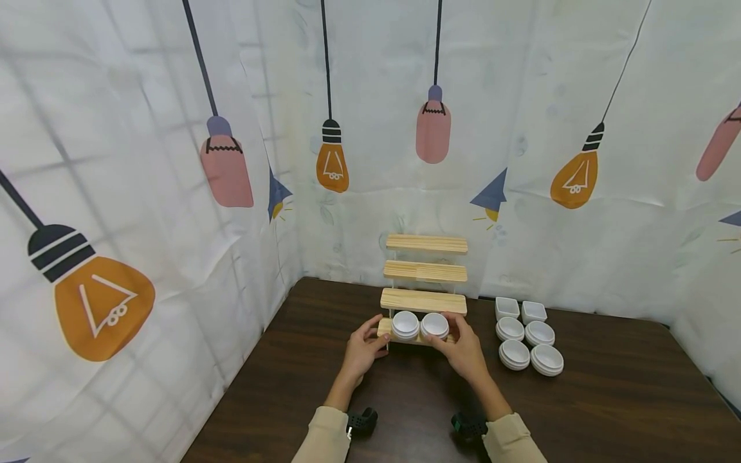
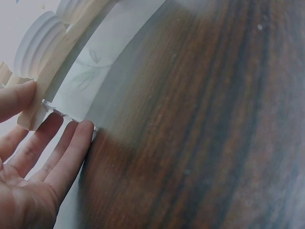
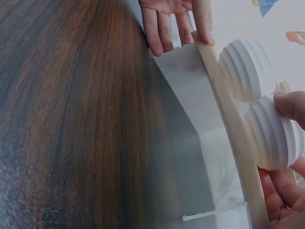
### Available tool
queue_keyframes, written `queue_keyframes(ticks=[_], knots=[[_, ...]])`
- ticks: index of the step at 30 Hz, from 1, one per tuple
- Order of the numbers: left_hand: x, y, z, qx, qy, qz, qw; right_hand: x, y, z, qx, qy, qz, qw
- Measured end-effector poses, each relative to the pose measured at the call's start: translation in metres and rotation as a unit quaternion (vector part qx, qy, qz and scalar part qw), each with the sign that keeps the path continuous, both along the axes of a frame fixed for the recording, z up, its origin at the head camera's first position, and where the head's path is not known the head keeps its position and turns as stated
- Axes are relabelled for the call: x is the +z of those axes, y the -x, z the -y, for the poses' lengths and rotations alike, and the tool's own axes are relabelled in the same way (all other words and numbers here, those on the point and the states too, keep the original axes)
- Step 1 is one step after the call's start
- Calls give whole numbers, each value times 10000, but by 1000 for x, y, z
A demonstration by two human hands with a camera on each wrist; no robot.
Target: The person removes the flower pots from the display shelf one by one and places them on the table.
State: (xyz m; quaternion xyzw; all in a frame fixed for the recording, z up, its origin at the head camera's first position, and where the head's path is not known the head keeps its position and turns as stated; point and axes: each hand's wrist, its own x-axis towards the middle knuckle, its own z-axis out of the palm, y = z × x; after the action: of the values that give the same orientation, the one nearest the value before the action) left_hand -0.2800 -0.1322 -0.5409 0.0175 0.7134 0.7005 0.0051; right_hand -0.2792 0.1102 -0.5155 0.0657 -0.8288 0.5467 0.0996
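The person is wearing long beige sleeves (image 1: 327, 437) reaching to both wrists. A small black camera unit (image 1: 361, 422) is sitting strapped under each wrist, and both hands (image 1: 361, 352) are bare.

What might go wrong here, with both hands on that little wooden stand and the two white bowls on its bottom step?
1. The two bowls sit loose near the front edge of the lowest step; a nudge or tilt might slide them off.
2. The right hand touches the right bowl, so it could knock it against its neighbour.
3. The left hand holds only the stand's end and its clear side panel; an uneven pull could twist or tip the stand.
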Motion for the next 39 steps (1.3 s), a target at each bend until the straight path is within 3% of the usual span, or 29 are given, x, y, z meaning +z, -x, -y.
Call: queue_keyframes(ticks=[4,9,13,18,25,29,32,39], knots=[[4,-1,0,-13,6,-1,10000,-1,-1,0,24,37,-24,10000],[24,-13,-2,-38,-23,1,10000,-2,-2,-1,73,56,-129,9999],[30,-19,-2,-31,6,-139,9999,-3,-2,-2,112,69,-183,9997],[29,-18,-2,-22,-21,-89,10000,-5,-2,-3,113,48,-192,9997],[6,-2,-1,28,-3,9,10000,-6,-3,-3,46,113,-244,9996],[2,0,-1,68,-3,-6,10000,-6,-4,-4,96,177,-288,9994],[5,-2,-1,41,-36,9,10000,-5,-7,-7,161,291,-263,9991],[28,-18,-1,-49,-104,-68,9999,-2,-13,-15,274,551,-225,9979]])
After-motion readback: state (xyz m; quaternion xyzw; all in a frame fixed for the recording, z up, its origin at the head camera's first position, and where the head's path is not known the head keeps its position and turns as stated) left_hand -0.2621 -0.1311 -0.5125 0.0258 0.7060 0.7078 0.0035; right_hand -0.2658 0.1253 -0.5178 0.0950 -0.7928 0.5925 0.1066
